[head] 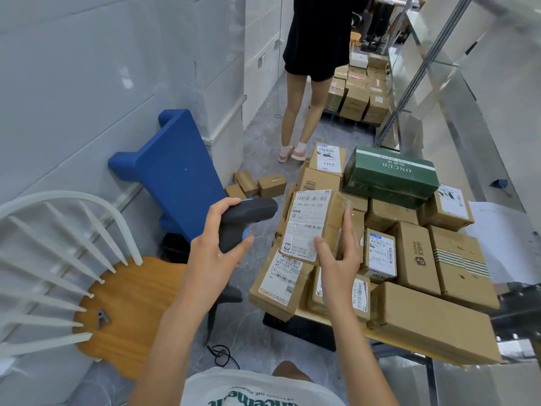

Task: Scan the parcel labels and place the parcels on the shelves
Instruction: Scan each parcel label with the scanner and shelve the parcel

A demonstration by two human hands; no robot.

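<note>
Here, at the far left, a wooden chair (pixel 117 312) with white spindles stands by the wall, a blue board (pixel 178 174) leaning behind it. Next comes the left hand (pixel 213 253), its grip closed round the handle of a dark scanner (pixel 246 221) whose nose points right at the parcel's label. The parcel (pixel 314 224), a small cardboard box wrapped in clear tape, is held up above the near-left corner of the stack of boxes (pixel 409 259), label tilted toward the scanner. The right hand (pixel 339 259) grips it from below, thumb on the label face and fingers up the right side. It looks light and stiff, though the tape may be slippery, so holding it by the cardboard edges, clear of the barcodes, seems wise. Farther right, a green box (pixel 392 174) tops the stack, and metal shelves (pixel 439 68) run along the right.
</note>
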